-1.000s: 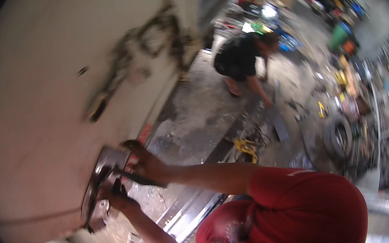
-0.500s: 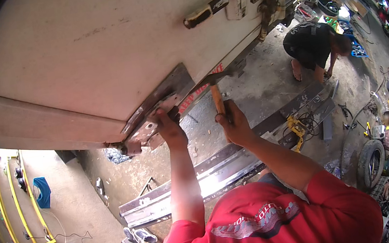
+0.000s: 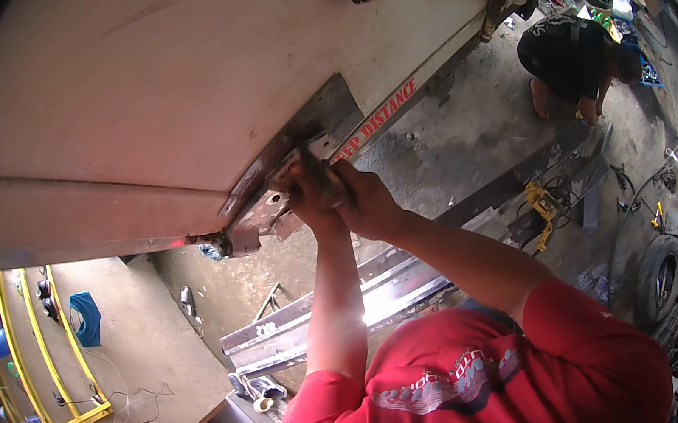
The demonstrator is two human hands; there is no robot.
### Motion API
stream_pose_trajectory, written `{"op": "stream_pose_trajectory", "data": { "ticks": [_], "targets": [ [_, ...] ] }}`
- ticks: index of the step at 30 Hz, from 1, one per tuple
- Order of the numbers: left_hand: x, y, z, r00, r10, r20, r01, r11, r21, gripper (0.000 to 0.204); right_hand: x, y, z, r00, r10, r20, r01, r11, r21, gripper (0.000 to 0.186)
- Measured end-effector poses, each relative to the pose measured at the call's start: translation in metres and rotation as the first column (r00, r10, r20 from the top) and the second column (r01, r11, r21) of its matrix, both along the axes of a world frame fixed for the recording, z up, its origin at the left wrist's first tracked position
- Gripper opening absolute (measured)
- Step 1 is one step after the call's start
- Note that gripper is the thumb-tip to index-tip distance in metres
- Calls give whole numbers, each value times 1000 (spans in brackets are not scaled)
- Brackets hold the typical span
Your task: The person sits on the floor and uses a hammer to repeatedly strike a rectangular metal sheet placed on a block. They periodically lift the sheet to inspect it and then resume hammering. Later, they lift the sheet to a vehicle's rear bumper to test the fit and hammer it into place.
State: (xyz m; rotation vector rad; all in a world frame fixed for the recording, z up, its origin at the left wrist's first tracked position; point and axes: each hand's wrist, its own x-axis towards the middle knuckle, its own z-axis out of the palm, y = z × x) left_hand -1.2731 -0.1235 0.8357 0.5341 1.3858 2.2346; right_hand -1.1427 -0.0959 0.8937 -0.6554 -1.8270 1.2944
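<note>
My right hand (image 3: 370,205) is closed round the handle of a hammer (image 3: 313,166), whose dark head is up against a metal bracket (image 3: 273,199) at the lower edge of a white vehicle panel (image 3: 128,102). Right beside it, my left hand (image 3: 317,207) is closed at the same bracket, its fingers partly behind the hammer. What those fingers hold, if anything, I cannot make out. Around the bracket, a bare dark metal patch (image 3: 330,110) covers the panel's corner. The bracket looks worn, with holes in it.
Long metal sheets (image 3: 278,332) lie on the floor below my arms, with a yellow tool (image 3: 543,210) on them. A co-worker in dark clothes (image 3: 566,53) crouches at the right. Further right are a tyre (image 3: 658,281) and clutter. Yellow rails (image 3: 39,336) stand at the left.
The hammer has swung left and down from beside the panel's edge to the bracket, bringing my right hand against my left. The whole view has shifted slightly.
</note>
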Motion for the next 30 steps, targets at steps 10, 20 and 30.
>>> {"op": "stream_pose_trajectory", "data": {
  "ticks": [10, 20, 30],
  "targets": [
    [25, 12, 18, 997, 32, 72, -27, 997, -72, 48, 10, 26, -25, 994, -113, -4, 113, 992, 47, 30],
    [-13, -9, -16, 872, -488, 46, 450, 834, 320, 42, 7, 26, -17, 997, 35, 71, -39, 998, 55, 35],
    [-10, 1, -39, 971, -203, 129, 193, 977, 85, 61, 11, 41, -28, 999, 36, -33, -33, 996, 82, 36]
  ]
}}
